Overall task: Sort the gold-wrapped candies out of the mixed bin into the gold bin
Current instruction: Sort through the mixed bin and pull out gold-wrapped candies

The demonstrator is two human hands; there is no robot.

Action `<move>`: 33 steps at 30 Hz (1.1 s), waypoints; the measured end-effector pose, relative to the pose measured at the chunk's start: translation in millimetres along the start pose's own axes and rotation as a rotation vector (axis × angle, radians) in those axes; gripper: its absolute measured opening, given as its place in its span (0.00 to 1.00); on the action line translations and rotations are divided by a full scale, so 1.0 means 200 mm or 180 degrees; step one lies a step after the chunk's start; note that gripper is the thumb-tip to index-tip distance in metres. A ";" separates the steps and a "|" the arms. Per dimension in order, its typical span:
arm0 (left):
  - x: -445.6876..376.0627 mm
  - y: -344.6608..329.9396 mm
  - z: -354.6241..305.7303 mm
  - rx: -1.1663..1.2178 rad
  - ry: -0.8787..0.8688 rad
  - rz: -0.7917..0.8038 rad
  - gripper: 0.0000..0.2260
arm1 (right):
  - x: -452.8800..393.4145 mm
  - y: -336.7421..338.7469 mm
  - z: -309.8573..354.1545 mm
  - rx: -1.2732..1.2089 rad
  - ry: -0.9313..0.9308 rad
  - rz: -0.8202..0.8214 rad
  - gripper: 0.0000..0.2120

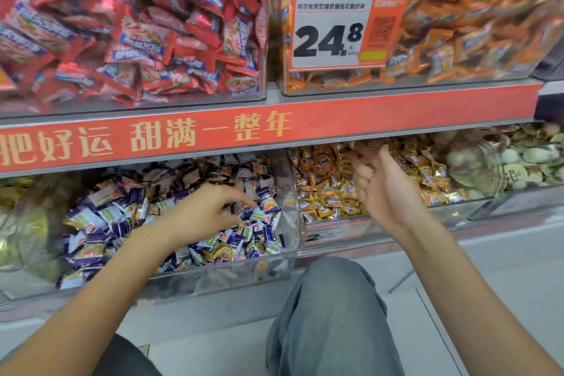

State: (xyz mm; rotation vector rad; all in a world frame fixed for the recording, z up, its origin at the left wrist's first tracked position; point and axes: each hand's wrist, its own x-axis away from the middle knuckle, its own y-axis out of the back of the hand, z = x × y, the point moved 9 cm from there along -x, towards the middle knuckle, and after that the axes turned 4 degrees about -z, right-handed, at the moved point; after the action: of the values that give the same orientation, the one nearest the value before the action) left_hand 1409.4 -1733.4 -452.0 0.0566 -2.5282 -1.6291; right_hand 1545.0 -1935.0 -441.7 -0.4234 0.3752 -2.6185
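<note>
The mixed bin (287,241), a clear bin on the lower shelf, holds mostly purple-and-white candies with a few gold-wrapped candies (218,253) among them. My left hand (210,210) reaches into it, fingers loosely curled just above the pile, nothing visibly pinched. To the right is the gold bin (381,232), full of gold candies (323,189). My right hand (378,180) hovers over it with fingers spread and palm turned left, holding nothing.
A red shelf strip (274,128) with gold lettering overhangs the lower bins. Above it stand a red candy bin (137,40) and an orange candy bin (457,24) with a price tag (341,27). A bin of pale green sweets (525,162) sits far right. My knee (332,299) is below.
</note>
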 end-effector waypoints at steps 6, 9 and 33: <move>-0.07 -0.25 -0.19 -0.1252 -0.1118 0.1071 0.30 | 0.04 -0.03 -0.05 0.0324 0.0246 -0.0018 0.24; -0.05 -0.31 -0.20 -0.1739 -0.1293 0.1382 0.23 | 0.06 -0.07 -0.07 0.0682 0.0382 -0.0087 0.14; 0.16 0.19 0.37 0.0546 0.0049 0.0656 0.23 | 0.03 -0.09 -0.04 0.1645 0.0926 -0.0346 0.10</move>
State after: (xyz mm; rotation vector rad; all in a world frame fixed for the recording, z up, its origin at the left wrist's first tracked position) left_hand 1369.6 -1653.4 -444.7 -0.1679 -2.5580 -1.3300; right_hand 1529.2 -1921.9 -442.4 0.1138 -0.2458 -2.7506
